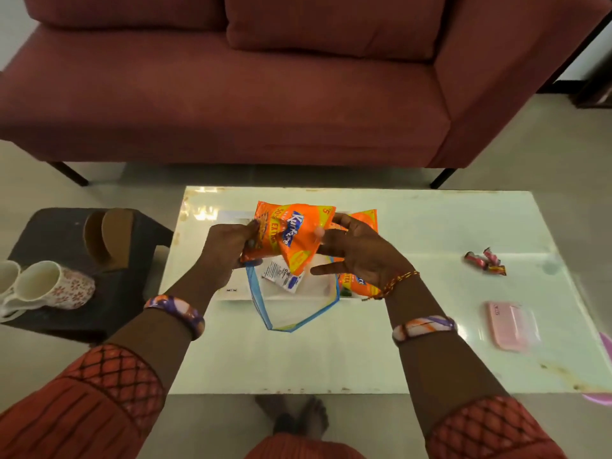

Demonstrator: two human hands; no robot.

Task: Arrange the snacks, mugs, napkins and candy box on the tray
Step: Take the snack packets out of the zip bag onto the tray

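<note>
A: From the head view, where did things stand?

B: The left hand [228,248] pinched the left edge of an orange snack packet [294,233], held up above the middle of the white surface [414,342]. The right hand [356,256] was spread wide, fingers straight, its fingertips at the packet's right edge.

A: And the tray?

B: A clear tray [294,318] with a blue rim appeared to sit right below the hands. A second orange packet [362,283] lay partly behind the right hand, at the tray's right side, though I couldn't tell whether it was in it or beside it.

A: The rest of the items?

B: Two mugs [49,286] lay tipped on a dark stool [126,293] to the left, well apart from the tray. Small wrapped candies [485,260] and a pink box [511,326] sat off to the right on the surface.

A: How should that packet have been placed?

B: Lowered flat, I'd judge, along one side of the tray beside its twin, with the right hand steadying it, leaving room for the mugs and box.
</note>
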